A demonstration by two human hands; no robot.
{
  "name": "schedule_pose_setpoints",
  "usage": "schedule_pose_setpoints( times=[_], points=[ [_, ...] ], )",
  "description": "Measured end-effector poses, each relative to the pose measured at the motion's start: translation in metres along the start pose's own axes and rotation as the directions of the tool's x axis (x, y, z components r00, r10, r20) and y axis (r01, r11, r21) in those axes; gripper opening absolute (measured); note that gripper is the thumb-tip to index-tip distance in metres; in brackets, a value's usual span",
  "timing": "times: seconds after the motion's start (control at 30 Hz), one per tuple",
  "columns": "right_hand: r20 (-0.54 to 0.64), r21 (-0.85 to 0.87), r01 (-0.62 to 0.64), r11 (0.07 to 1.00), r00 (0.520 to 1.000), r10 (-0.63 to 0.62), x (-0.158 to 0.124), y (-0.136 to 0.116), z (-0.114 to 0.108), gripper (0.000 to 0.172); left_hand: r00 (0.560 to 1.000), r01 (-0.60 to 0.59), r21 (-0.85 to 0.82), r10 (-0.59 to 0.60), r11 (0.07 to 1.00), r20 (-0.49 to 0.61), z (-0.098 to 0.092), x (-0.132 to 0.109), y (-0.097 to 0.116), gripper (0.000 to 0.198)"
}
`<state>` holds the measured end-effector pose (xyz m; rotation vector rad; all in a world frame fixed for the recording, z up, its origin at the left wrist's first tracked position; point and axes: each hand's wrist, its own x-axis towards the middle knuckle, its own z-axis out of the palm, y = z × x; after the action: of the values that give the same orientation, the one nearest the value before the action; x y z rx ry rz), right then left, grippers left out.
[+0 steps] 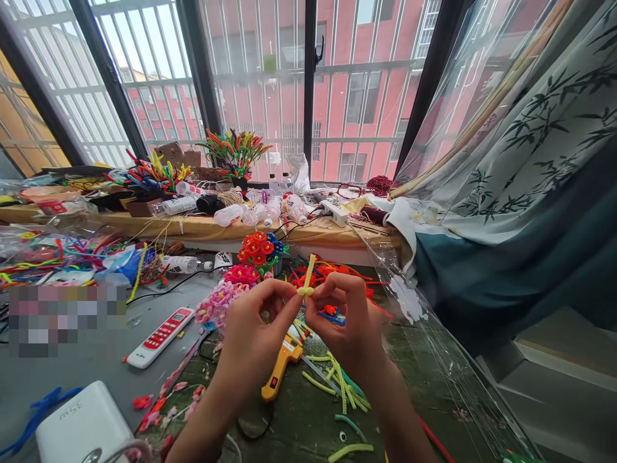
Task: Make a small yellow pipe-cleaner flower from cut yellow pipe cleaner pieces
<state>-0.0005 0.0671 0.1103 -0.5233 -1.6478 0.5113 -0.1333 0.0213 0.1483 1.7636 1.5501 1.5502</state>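
A small pale-yellow pipe cleaner piece point(309, 276), bent into a knot-like shape with one end pointing up, is pinched between my two hands above the table. My left hand point(260, 315) grips its left side with thumb and forefinger. On its right side, my right hand point(344, 315) pinches it the same way. Below the hands lies a yellow glue gun point(279, 373). Several cut yellow pipe cleaners point(344, 386) are scattered right of it. Behind my left hand are pink pipe cleaner flowers point(219, 302) and, farther back, red-orange ones point(258, 247).
A white remote with red buttons point(164, 335) and a white box-shaped device point(81, 424) lie on the left. Plastic bottles point(229, 215) and a power strip point(333, 212) crowd the windowsill. Clear plastic sheeting point(448, 366) and a curtain point(482, 257) hang at the right.
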Motion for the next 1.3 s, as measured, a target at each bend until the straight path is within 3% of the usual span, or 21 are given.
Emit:
schedule_pose_setpoints(
  times=[0.07,0.2,0.33,0.43,0.53,0.63,0.73,0.83,0.93,1.0,1.07,1.13,1.17,1.2,1.27,1.3],
  points=[
    [0.012,0.007,-0.004,1.000,1.000,0.004,0.001,0.001,0.001,0.033,0.977,-0.186,0.247,0.205,0.951,-0.053,0.001,-0.003,0.001,0.010],
    [0.055,0.034,-0.081,0.996,0.995,0.079,0.002,0.000,0.000,0.037,0.865,-0.460,0.484,0.499,0.744,0.056,-0.001,-0.004,0.000,0.013],
    [0.086,0.110,-0.206,0.972,0.977,0.197,0.006,-0.006,-0.004,0.041,0.690,-0.668,0.581,0.680,0.465,0.249,-0.010,0.000,-0.005,0.015],
    [0.130,0.246,-0.324,0.914,0.945,0.300,0.009,-0.012,-0.009,0.046,0.554,-0.787,0.536,0.732,0.306,0.397,-0.019,0.004,-0.005,0.019],
    [0.289,0.356,-0.471,0.807,0.877,0.385,0.012,-0.017,-0.016,0.048,0.495,-0.856,0.433,0.694,0.284,0.524,-0.029,0.007,-0.001,0.023],
    [0.397,0.417,-0.556,0.719,0.823,0.405,0.013,-0.018,-0.022,0.051,0.484,-0.875,0.342,0.632,0.342,0.605,-0.037,0.009,0.005,0.018],
    [0.433,0.458,-0.586,0.669,0.804,0.407,0.014,-0.015,-0.025,0.054,0.487,-0.871,0.307,0.607,0.382,0.627,-0.039,0.010,0.009,0.018],
    [0.489,0.503,-0.634,0.587,0.769,0.411,0.015,-0.012,-0.027,0.057,0.466,-0.885,0.291,0.670,0.364,0.578,-0.040,0.011,0.010,0.025],
    [0.536,0.533,-0.673,0.513,0.737,0.411,0.015,-0.010,-0.029,0.064,0.381,-0.921,0.285,0.760,0.264,0.527,-0.042,0.010,0.012,0.032],
    [0.581,0.536,-0.706,0.463,0.706,0.404,0.015,-0.009,-0.030,0.065,0.312,-0.947,0.248,0.771,0.204,0.556,-0.042,0.006,0.013,0.033],
    [0.649,0.534,-0.753,0.384,0.656,0.386,0.014,-0.005,-0.030,0.064,0.349,-0.937,0.235,0.753,0.260,0.558,-0.040,0.000,0.012,0.029],
    [0.729,0.522,-0.804,0.286,0.594,0.340,0.013,0.000,-0.028,0.064,0.585,-0.810,0.339,0.696,0.478,0.416,-0.034,-0.008,0.012,0.022],
    [0.762,0.515,-0.822,0.243,0.569,0.309,0.012,0.002,-0.027,0.065,0.669,-0.742,0.371,0.658,0.559,0.346,-0.031,-0.011,0.011,0.023],
    [0.789,0.509,-0.835,0.212,0.550,0.273,0.012,0.004,-0.025,0.065,0.726,-0.685,0.388,0.623,0.617,0.291,-0.028,-0.015,0.011,0.026],
    [0.804,0.511,-0.836,0.199,0.547,0.233,0.012,0.003,-0.023,0.064,0.792,-0.606,0.391,0.575,0.693,0.206,-0.024,-0.020,0.010,0.030],
    [0.787,0.526,-0.822,0.217,0.568,0.240,0.012,0.001,-0.023,0.063,0.810,-0.580,0.383,0.560,0.719,0.174,-0.023,-0.022,0.010,0.030]
  ],
)
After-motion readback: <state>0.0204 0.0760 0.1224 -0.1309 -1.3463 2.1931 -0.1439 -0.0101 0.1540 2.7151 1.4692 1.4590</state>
